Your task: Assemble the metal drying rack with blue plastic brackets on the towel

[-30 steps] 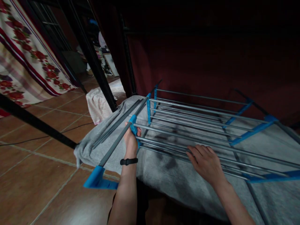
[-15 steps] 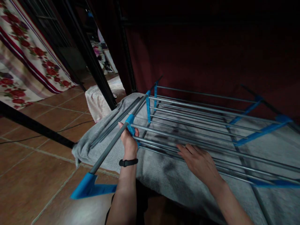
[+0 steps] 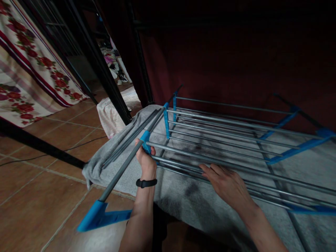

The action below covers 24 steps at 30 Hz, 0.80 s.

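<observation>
A grey metal drying rack [image 3: 223, 129] with blue plastic joints lies flat over a grey towel [image 3: 189, 196]. My left hand [image 3: 146, 159] is closed around the rack's left side bar at a blue connector. A black band sits on that wrist. My right hand [image 3: 228, 187] lies flat with fingers spread on the near rods of the rack, holding nothing. A blue foot piece [image 3: 97, 217] sticks out at the near left end of the bar.
Brown tiled floor [image 3: 39, 196] spreads to the left, crossed by a black bar [image 3: 39, 147] and a thin cable. A floral cloth [image 3: 26, 70] hangs at far left. A striped pale cloth [image 3: 112, 115] lies behind a black post [image 3: 105, 73]. A dark red surface rises behind the rack.
The view and rack have shifted slightly; the blue foot piece sits lower left than before. My right hand slid a little left along the rods. My left hand keeps its grip.
</observation>
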### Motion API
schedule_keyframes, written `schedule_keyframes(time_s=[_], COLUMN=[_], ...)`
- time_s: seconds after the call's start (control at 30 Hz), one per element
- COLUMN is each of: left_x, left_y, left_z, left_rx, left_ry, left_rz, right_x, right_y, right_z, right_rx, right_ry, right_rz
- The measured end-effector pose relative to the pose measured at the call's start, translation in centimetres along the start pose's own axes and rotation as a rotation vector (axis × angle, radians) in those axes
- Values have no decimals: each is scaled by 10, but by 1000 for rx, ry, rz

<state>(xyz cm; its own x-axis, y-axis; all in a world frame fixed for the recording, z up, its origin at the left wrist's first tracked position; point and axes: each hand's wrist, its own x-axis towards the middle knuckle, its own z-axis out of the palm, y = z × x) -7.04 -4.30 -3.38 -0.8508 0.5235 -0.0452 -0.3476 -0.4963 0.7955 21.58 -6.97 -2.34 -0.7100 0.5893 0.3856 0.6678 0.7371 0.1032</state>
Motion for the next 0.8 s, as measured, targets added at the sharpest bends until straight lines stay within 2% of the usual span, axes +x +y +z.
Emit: schedule_keyframes(time_s=[0.37, 0.6, 0.8], left_x=[2, 1, 0], left_y=[4, 2, -1], left_z=[1, -1, -5], left_rx=[49, 132, 185], left_ry=[-23, -63, -117], left_rz=[-45, 61, 86], right_x=[-4, -5, -3], right_y=[5, 4, 4], right_z=[-1, 0, 4], right_rx=[7, -32, -56], right_ry=[-9, -9, 0], right_rz=[4, 29, 67])
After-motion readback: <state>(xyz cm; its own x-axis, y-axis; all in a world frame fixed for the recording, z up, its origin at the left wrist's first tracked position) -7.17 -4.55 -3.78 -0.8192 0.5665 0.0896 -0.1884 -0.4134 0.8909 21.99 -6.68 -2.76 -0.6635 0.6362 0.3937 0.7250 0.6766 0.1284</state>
